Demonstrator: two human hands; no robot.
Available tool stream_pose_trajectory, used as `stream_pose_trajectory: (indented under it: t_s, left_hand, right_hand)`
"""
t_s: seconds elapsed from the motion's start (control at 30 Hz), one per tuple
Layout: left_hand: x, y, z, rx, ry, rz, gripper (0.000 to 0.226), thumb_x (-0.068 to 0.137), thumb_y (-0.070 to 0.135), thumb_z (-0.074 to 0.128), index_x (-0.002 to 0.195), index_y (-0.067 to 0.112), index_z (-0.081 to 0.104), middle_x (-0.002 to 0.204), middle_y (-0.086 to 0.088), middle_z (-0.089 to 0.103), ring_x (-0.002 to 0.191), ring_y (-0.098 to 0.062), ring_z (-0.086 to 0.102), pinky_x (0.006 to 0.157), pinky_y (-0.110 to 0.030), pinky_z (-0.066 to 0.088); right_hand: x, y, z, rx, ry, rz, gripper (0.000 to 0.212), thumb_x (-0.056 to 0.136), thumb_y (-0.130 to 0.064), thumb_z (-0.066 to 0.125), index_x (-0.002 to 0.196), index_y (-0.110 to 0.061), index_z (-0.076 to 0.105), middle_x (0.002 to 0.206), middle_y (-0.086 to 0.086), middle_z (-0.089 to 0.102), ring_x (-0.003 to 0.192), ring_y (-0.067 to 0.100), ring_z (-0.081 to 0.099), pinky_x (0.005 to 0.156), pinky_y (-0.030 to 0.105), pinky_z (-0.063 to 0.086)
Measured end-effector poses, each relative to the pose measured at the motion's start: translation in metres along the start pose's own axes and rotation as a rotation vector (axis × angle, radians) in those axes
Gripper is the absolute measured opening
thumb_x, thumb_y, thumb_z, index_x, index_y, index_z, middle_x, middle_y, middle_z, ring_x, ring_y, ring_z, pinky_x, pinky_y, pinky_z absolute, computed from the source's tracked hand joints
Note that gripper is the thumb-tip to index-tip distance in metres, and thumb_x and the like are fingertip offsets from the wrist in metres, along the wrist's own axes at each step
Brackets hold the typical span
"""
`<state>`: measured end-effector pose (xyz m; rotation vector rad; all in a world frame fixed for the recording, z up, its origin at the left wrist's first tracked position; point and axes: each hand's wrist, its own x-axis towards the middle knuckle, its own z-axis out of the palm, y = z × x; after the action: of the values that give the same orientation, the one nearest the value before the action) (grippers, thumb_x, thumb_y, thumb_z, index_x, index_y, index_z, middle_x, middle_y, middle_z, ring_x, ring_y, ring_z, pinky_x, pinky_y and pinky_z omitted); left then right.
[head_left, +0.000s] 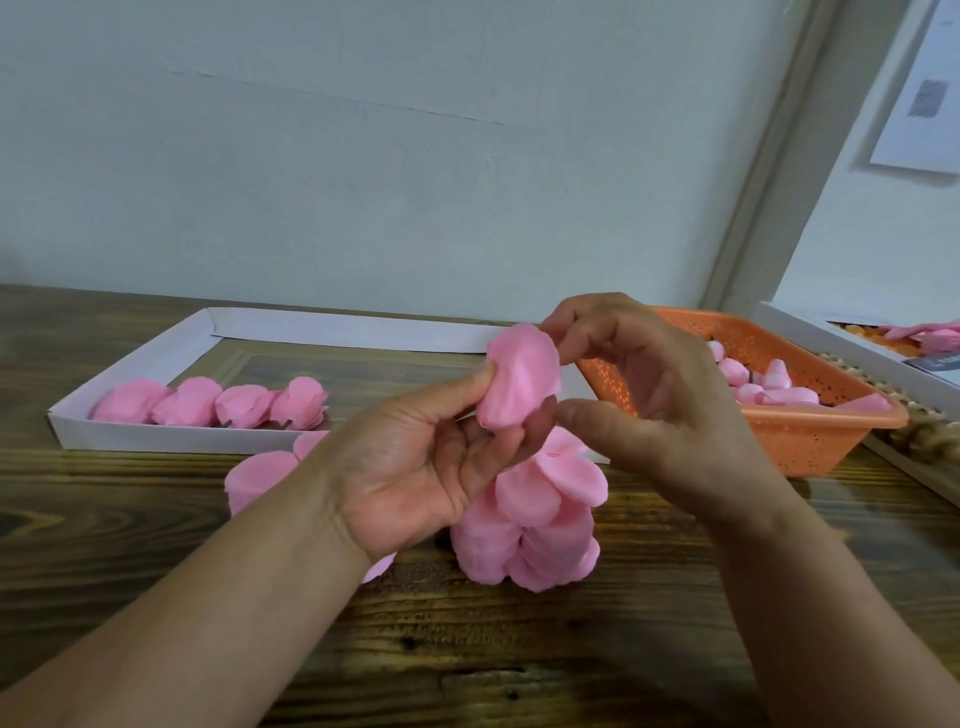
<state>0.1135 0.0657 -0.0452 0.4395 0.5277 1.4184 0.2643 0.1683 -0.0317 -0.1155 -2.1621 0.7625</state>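
Note:
My left hand (415, 467) holds a pink fabric flower (522, 379) above the table, thumb on its left side and fingers beneath it. My right hand (639, 395) meets it from the right, with curled fingertips pinching the petal's top edge and its thumb by the lower edge. Below both hands lies a pile of loose pink petals (535, 525) on the wooden table (156, 545). More pink petals (260, 478) lie to the left of my left wrist, partly hidden by it.
A shallow white cardboard tray (124, 374) at the back left holds a row of several finished pink flowers (213, 405). An orange perforated basket (810, 436) at the right holds pink pieces. Another white box (852, 343) sits at the far right. A pale wall stands behind.

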Motion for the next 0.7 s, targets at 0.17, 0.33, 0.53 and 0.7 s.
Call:
stream_pose_trajectory:
  t_s: [0.17,0.33,0.53,0.7]
  left_hand:
    - [0.0000,0.0004,-0.0002,0.023,0.018,-0.031,0.033,0.064,0.011,0.071,0.087,-0.012,0.072,0.084,-0.023,0.069,0.061,-0.027,0.069,0.045,-0.024,0.056]
    - [-0.0020,0.0024,-0.0011,-0.058,-0.080,-0.077,0.059,0.036,-0.011,0.088,0.092,-0.015,0.069,0.085,-0.028,0.067,0.059,-0.034,0.068,0.041,-0.030,0.055]
    - [-0.0028,0.0047,0.0004,-0.140,-0.176,-0.146,0.043,0.052,-0.011,0.081,0.094,-0.011,0.071,0.082,-0.029,0.066,0.059,-0.033,0.068,0.044,-0.031,0.057]
    - [-0.0024,0.0034,-0.0005,-0.156,-0.180,-0.173,0.040,0.057,-0.010,0.080,0.096,-0.012,0.070,0.083,-0.028,0.065,0.060,-0.032,0.068,0.047,-0.030,0.058]
  right_hand:
    - [0.0006,0.0017,-0.0003,-0.023,-0.008,-0.058,0.024,0.073,0.000,0.065,0.097,0.001,0.065,0.106,0.011,0.060,0.108,0.028,0.055,0.091,0.052,0.043]
    - [0.0003,0.0033,0.0004,0.053,0.018,-0.051,0.011,0.079,0.002,0.059,0.085,-0.005,0.066,0.103,0.007,0.060,0.102,0.027,0.059,0.089,0.055,0.045]
    - [0.0012,0.0075,-0.0002,0.312,-0.004,-0.027,0.009,0.079,-0.005,0.061,0.080,-0.006,0.070,0.105,0.011,0.055,0.101,0.029,0.055,0.089,0.054,0.043]
    - [0.0015,0.0061,-0.0029,0.412,-0.050,-0.053,0.025,0.075,0.003,0.061,0.078,-0.020,0.070,0.107,0.007,0.055,0.103,0.022,0.053,0.089,0.039,0.042]
